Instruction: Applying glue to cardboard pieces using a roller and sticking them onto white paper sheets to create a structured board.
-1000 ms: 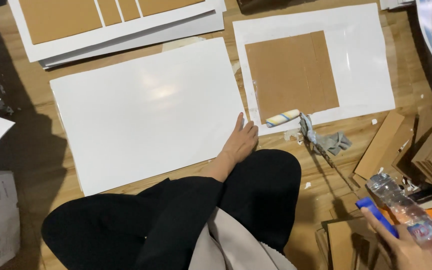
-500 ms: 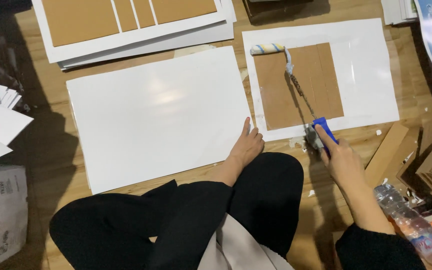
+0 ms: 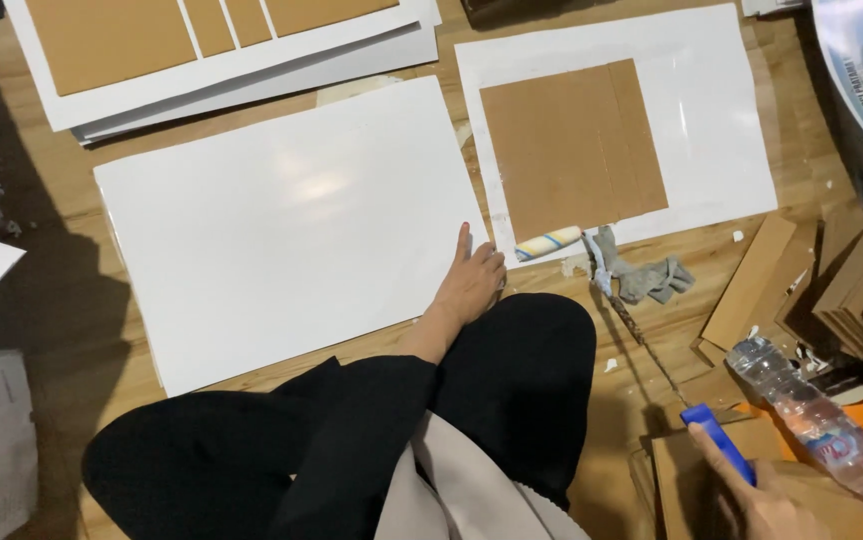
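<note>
The small paint roller, with a striped foam sleeve, a thin dirty wire shaft and a blue plastic handle, lies slanted across the wooden floor. Its sleeve rests at the lower edge of the white sheet bearing a square of brown cardboard; its handle is down at the five o'clock corner of the view. The right hand comes in from the bottom edge there and closes its fingers round the blue handle, index finger laid along it, so the sleeve lies at about eleven o'clock from the grip, well apart, at the far end of the shaft.

Just beside the shaft, at one o'clock from its middle, sits a crumpled grey rag. At three o'clock from the hand lies a clear plastic water bottle, on its side, near the handle.

The left hand is near the centre, fingers spread flat and open, holding nothing, its fingertips pressing the lower right corner of the large glossy white sheet. The roller sleeve is just beside it at two o'clock.

At twelve o'clock a stack of white sheets with brown cardboard panels overlaps the top edge. At three o'clock plain brown cardboard pieces are piled. The person's black-clad legs fill the bottom centre.
</note>
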